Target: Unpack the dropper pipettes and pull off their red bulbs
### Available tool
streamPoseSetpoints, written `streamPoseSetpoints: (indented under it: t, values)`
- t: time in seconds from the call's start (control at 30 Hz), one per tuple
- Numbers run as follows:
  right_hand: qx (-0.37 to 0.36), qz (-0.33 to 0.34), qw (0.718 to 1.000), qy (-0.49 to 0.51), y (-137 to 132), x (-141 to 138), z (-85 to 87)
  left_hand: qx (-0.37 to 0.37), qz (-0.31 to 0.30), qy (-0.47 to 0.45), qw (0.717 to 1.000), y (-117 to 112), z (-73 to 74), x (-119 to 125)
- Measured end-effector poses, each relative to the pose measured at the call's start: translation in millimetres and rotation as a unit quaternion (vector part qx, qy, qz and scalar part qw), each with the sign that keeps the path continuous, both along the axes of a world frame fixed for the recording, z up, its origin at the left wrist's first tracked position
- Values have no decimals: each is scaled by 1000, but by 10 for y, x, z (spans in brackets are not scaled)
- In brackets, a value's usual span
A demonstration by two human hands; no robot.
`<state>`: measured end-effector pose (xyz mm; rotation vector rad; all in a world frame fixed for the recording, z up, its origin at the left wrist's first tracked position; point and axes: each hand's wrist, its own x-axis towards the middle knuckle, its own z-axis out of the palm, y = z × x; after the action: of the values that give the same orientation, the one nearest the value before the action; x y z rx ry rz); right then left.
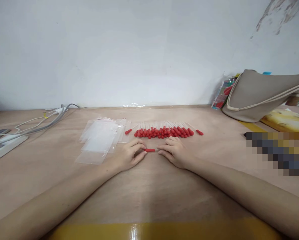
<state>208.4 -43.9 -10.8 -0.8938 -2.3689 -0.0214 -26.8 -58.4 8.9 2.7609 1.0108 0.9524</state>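
A single dropper with a red bulb lies crosswise between my hands on the wooden table. My left hand pinches its red bulb end with curled fingers. My right hand grips the clear tube end, fingers bent. Just beyond them a row of several red-bulbed droppers lies side by side, with two stray droppers, one at each end of the row. A stack of clear plastic bags rests to the left of the row.
A beige bag with cord handles sits at the back right beside a colourful packet. Grey and white cables and a white device lie at the left. A yellow tape strip runs along the near edge.
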Motion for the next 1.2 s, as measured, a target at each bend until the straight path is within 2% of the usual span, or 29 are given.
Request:
streamPoseSetpoints:
  t: [0.17, 0.33, 0.47, 0.6, 0.83, 1.07, 1.2]
  values:
    - [-10, 11, 1000, 14, 37, -48, -23, 0, -3, -20, 1000, 20, -7, 54]
    - [12, 31, 999, 23, 35, -85, -41, -22, -39, 6, 999, 84, -57, 172]
    - [18, 35, 999, 20, 9, -108, -24, -31, -36, 19, 999, 102, -54, 236]
    - [52, 39, 997, 30, 13, -108, -45, -34, -25, 44, 998, 95, -36, 228]
    - [75, 94, 991, 52, 41, -90, -80, -38, -30, 72, 996, 80, -18, 201]
    - [82, 89, 992, 47, 17, -71, -45, -56, -30, 70, 996, 77, -18, 180]
    - [100, 78, 991, 49, 7, -24, -28, -41, -43, 43, 997, 88, -24, 170]
